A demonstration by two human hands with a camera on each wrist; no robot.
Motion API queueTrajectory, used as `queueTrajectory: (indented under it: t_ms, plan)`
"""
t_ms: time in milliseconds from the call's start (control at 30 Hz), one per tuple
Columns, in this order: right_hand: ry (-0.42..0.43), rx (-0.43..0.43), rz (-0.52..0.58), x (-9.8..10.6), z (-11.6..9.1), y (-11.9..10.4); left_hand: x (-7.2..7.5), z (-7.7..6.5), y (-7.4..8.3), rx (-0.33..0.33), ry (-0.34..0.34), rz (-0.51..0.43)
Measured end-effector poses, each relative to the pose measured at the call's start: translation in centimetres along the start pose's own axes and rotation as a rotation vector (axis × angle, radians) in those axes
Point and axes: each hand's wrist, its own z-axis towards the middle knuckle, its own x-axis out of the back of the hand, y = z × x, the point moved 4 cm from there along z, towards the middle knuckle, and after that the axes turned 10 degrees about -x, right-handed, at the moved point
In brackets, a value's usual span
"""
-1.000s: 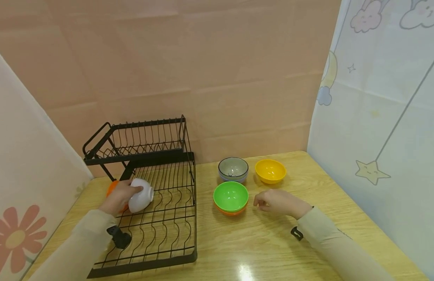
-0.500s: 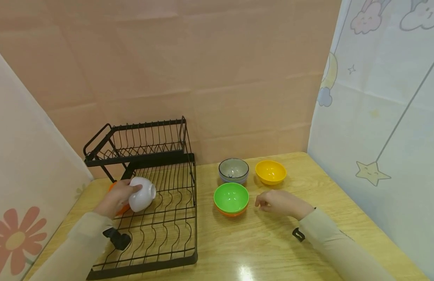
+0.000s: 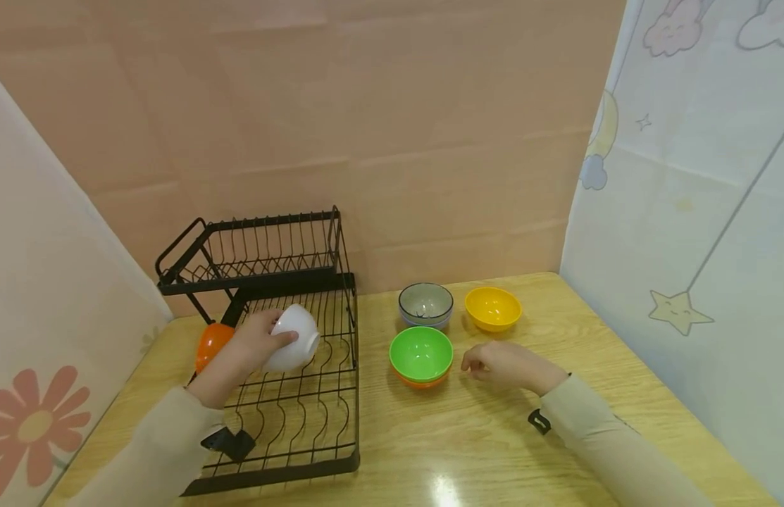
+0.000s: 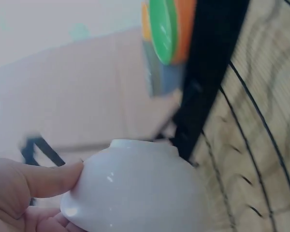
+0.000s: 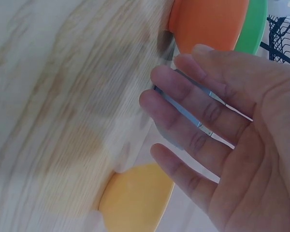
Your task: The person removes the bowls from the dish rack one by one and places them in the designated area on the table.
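In the head view my left hand (image 3: 257, 343) grips a white bowl (image 3: 294, 338) above the lower tier of a black dish rack (image 3: 258, 282). The bowl is tilted, its foot turned to the right; the left wrist view shows the thumb pressed on its outer wall. An orange bowl (image 3: 213, 345) sits at the rack's left side, partly behind the left arm. My right hand (image 3: 507, 366) is at the table, holding nothing, its fingers loosely bent. Just left of it a green bowl (image 3: 420, 354) is nested in another orange bowl (image 3: 423, 384).
Behind the green bowl stands a grey bowl (image 3: 426, 303) stacked on a bluish one. A yellow bowl (image 3: 493, 308) is on the table to its right. The rack's raised upper tier (image 3: 265, 243) stands at the back left. Fabric walls (image 3: 430, 141) close off the back and sides.
My left hand has lifted the white bowl away from the orange bowl and carried it to the right. More of the orange bowl shows now. The right hand has stayed in place.
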Motion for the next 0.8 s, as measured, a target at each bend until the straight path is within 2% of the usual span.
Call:
queueTrajectory:
  t_ms: [200,300,367,433,533,667,800]
  plan:
    - [-0.003,-0.014,0.012,0.3,0.1,0.1,-1.7,-1.5,4.7,-0.160,0.020,0.117]
    - [0.006,0.005,0.021,0.1,0.0,-0.1,-3.0,-2.7,6.9,-0.229,0.061,0.200]
    - [0.010,0.018,0.024,0.1,0.0,-0.2,-4.0,-3.6,8.4,-0.336,0.113,0.303]
    - [0.011,0.026,0.025,0.0,-0.1,-0.2,-4.8,-4.5,9.7,-0.475,0.176,0.432]
    - [0.012,0.033,0.028,0.1,-0.2,-0.4,-5.9,-5.4,11.1,-0.729,0.306,0.621]
    - [0.012,0.034,0.027,0.2,-0.2,-0.6,-7.0,-5.6,11.5,-0.978,0.419,0.740]
    - [0.012,0.038,0.018,0.3,-0.1,-0.7,-7.7,-5.1,11.3,-1.160,0.438,0.823]
